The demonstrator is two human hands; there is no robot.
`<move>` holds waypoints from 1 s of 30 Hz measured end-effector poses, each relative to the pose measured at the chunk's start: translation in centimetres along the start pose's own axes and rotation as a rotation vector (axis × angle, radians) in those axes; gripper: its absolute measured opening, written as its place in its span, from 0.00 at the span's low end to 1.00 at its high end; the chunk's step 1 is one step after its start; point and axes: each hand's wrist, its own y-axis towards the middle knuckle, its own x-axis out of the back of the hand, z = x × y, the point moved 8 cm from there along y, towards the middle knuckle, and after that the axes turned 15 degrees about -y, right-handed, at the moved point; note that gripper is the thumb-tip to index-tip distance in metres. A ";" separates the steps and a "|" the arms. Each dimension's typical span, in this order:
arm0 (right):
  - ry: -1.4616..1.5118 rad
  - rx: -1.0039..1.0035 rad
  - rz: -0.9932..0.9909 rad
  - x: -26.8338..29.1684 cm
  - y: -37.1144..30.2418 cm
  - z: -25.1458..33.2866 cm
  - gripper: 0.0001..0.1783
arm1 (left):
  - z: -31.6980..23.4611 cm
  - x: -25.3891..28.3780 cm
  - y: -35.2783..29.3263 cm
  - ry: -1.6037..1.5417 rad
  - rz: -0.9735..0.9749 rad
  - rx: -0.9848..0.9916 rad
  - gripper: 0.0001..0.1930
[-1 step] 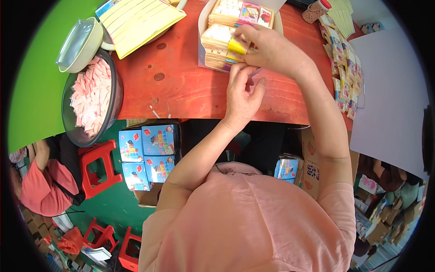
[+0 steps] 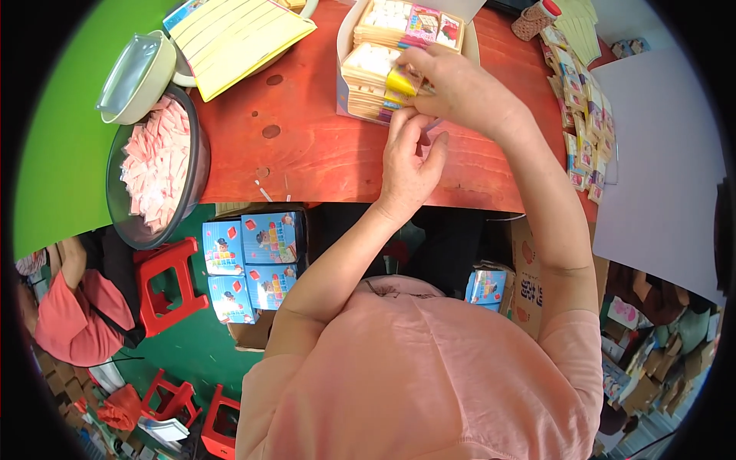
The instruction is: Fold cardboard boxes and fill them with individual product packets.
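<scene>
An open white box [image 2: 343, 93] stands at the far middle of the table, filled with rows of small flat packets [image 2: 372, 65] with pale and coloured faces. My right hand [image 2: 468, 88] reaches over its front right corner, thumb and fingers closed on a yellow-ended packet [image 2: 402, 83] at the front row. Just below, my left hand [image 2: 410, 157] is at the box's near side, its fingers bent and its thumb held apart. Nothing shows in its grasp, and its fingertips are partly hidden against the box.
Left on the red table [image 2: 307, 157] are a dark basin [image 2: 201, 153] of pink packets, a cream container [image 2: 138, 84] and yellow card sheets [image 2: 238, 46]. Packet rows [image 2: 586, 126] and a red-lidded jar [image 2: 534, 21] lie right. Blue boxes [image 2: 268, 238] and a red stool [image 2: 180, 284] are below.
</scene>
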 end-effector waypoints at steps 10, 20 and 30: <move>-0.091 0.035 -0.051 0.0 -1.3 0.5 0.32 | -6.1 2.7 0.4 0.498 0.066 -0.552 0.18; 0.109 0.090 -0.041 1.5 -1.3 -0.1 0.20 | -4.5 2.4 3.8 0.737 0.158 -0.560 0.16; 0.169 0.014 -0.068 1.0 -1.3 -1.2 0.16 | -4.1 1.0 4.6 0.812 0.223 -0.645 0.13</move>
